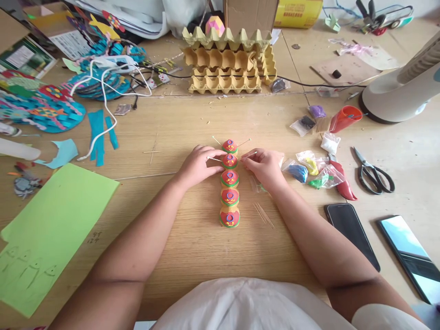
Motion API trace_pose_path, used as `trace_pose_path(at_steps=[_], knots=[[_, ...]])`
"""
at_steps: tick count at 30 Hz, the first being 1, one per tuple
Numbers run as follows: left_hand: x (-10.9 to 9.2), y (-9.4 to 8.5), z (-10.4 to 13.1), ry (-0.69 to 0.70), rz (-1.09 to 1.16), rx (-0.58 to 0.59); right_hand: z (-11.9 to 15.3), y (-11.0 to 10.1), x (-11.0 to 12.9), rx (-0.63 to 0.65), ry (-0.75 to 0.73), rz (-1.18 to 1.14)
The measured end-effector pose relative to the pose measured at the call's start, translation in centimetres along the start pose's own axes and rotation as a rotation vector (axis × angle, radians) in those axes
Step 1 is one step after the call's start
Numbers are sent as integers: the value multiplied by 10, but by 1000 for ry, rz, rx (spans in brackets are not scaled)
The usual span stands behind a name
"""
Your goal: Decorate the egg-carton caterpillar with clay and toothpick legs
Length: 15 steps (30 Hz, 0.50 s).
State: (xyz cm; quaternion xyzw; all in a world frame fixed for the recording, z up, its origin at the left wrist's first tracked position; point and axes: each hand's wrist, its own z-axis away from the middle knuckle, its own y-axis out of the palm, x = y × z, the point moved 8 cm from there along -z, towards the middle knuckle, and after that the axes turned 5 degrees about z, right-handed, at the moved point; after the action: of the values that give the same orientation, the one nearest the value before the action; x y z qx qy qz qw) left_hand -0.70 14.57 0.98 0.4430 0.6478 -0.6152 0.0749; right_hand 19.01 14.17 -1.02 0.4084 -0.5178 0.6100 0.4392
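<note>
A row of painted egg-carton cups (229, 178) stands upright on the table in front of me, red with green rims, each with a blue loop and small yellow marks. My left hand (201, 167) has its thumb and forefinger against the left side of the second cup from the far end, steadying it. A white-tipped toothpick juts left from that cup. Pinched in my right hand (263, 164) is another toothpick (249, 156), its inner end at the cup's right side. Two more toothpicks spread outward from the farthest cup. Several loose toothpicks (264, 215) lie below my right hand.
Clay packets (297, 172), scissors (374, 172) and two phones (352, 233) lie to the right, near a red cup (345, 119). Stacked egg cartons (225, 82) stand at the back. Green paper (58, 233) and a white cable (106, 103) are on the left.
</note>
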Motion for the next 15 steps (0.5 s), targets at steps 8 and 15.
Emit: trace_pose_path(at_steps=[8, 15], knots=[[1, 1, 0, -17, -12, 15, 0, 1, -2, 11, -11, 13], [3, 1, 0, -1, -2, 10, -1, 1, -1, 19, -14, 17]])
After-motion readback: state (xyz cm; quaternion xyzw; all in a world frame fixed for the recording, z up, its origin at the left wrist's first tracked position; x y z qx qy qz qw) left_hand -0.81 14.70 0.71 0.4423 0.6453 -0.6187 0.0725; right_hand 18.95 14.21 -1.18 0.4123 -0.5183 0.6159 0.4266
